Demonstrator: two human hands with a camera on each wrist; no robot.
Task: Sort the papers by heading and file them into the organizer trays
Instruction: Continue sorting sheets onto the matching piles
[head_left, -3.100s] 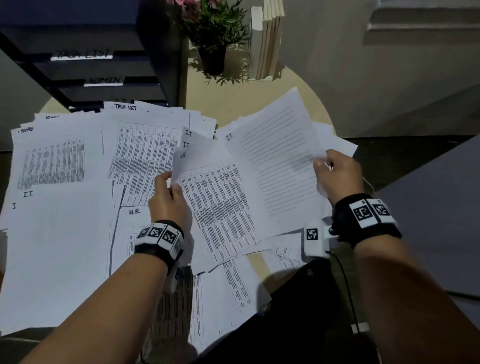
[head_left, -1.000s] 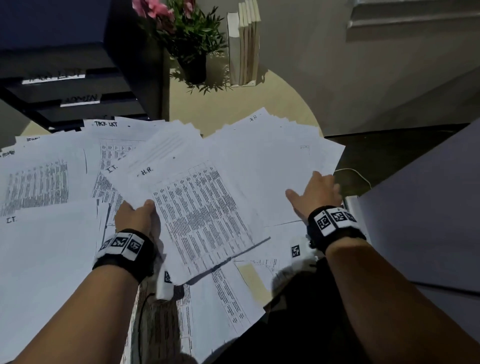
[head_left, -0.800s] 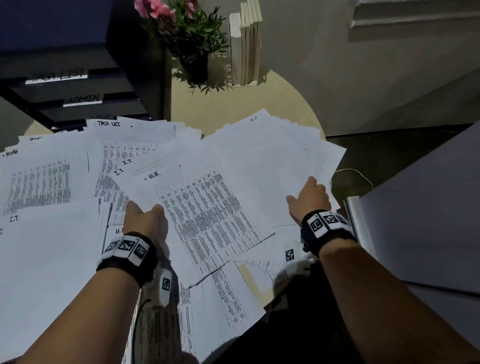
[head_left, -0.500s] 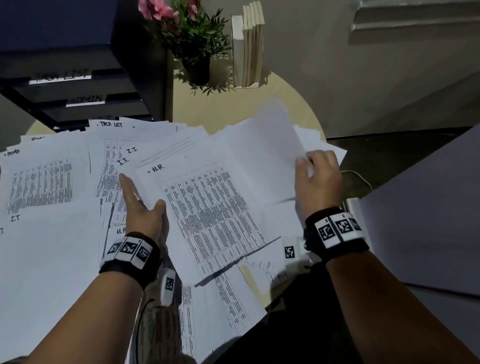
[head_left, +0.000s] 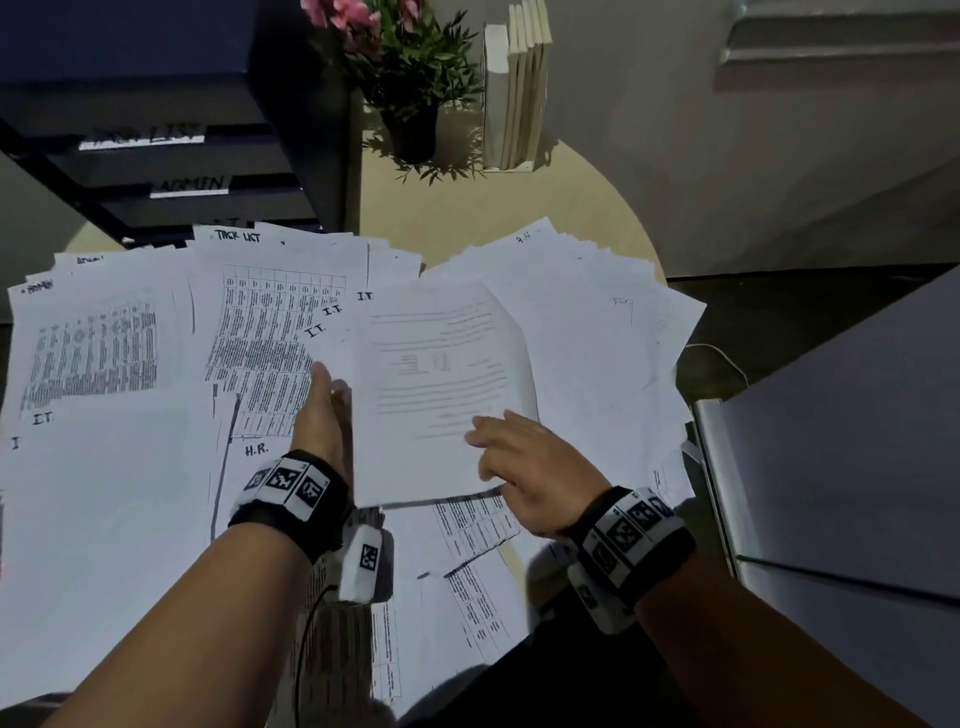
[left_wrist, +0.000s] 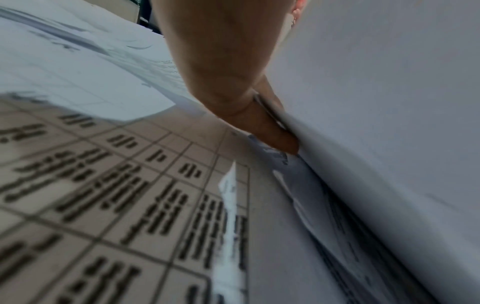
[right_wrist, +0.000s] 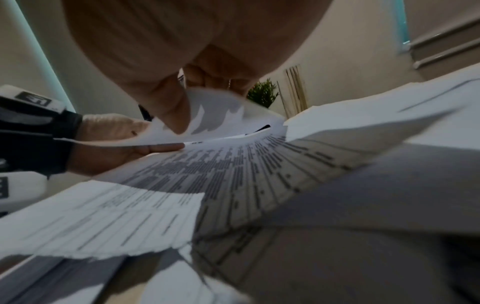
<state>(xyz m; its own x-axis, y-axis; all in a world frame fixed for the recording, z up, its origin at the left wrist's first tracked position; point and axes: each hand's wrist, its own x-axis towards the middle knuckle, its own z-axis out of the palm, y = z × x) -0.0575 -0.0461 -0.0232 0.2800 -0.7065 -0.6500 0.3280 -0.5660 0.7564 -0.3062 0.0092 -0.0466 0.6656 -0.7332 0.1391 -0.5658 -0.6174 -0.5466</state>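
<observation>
White printed papers headed ADMIN, TASK LIST, I.T. and H.R. lie spread in overlapping piles (head_left: 119, 358) over a round table (head_left: 519, 208). The black organizer (head_left: 171, 166) stands at the back left, with tray labels TASK LIST and ADMIN. My left hand (head_left: 326, 400) holds the left edge of a small stack; the right wrist view shows the paper edge between its thumb and fingers (right_wrist: 145, 150). On that stack lies a sheet of faint text lines (head_left: 441, 374). My right hand (head_left: 519, 457) pinches that sheet's near right corner, thumb (right_wrist: 171, 111) under, fingers over.
A potted plant with pink flowers (head_left: 410, 78) and several upright books (head_left: 519, 88) stand at the back of the table. A grey slab-like surface (head_left: 841, 467) borders the right side. More sheets overhang the near table edge (head_left: 467, 597). A thin cable (head_left: 722, 358) lies right of the papers.
My right hand has carried a text sheet from the right pile leftward onto the stack in my left hand, covering the H.R. table sheet. My left fingers now lie straighter along the stack's edge.
</observation>
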